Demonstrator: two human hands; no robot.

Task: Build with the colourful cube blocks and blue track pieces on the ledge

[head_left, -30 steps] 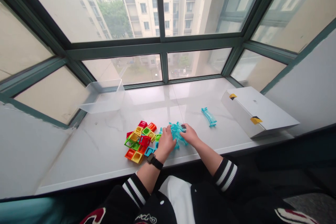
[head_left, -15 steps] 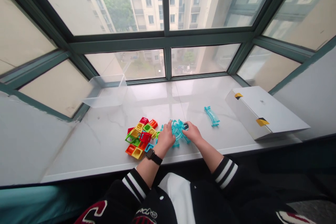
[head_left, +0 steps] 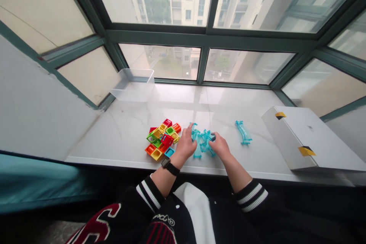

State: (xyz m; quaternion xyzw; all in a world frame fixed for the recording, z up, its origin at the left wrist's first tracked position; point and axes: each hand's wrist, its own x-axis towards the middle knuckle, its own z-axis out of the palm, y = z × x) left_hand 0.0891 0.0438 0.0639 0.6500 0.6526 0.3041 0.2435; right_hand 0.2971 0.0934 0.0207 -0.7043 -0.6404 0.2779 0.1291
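Note:
Clear teal plastic track pieces (head_left: 205,142) lie clustered on the white sill between my two hands. My left hand (head_left: 185,145) is curled at the cluster's left side, thumb and fingers around a teal piece. From the right, my right hand (head_left: 220,145) pinches another teal piece, and something small and dark shows at its fingertips. Just left of my left hand is a heap of coloured hollow blocks (head_left: 167,140) in red, orange, yellow, green and blue. A single curved teal track piece (head_left: 243,133) lies apart, to the right of my right hand.
An open clear plastic bin (head_left: 134,90) stands at the back left by the window. At the right, a white box (head_left: 320,133) with yellow-and-black tape rests on the sill (head_left: 114,133). The sill's front edge runs close to my forearms.
The view has shifted, so the scene sits differently in the frame. Between my hands the teal pieces are spread slightly wider, and both hands remain on them.

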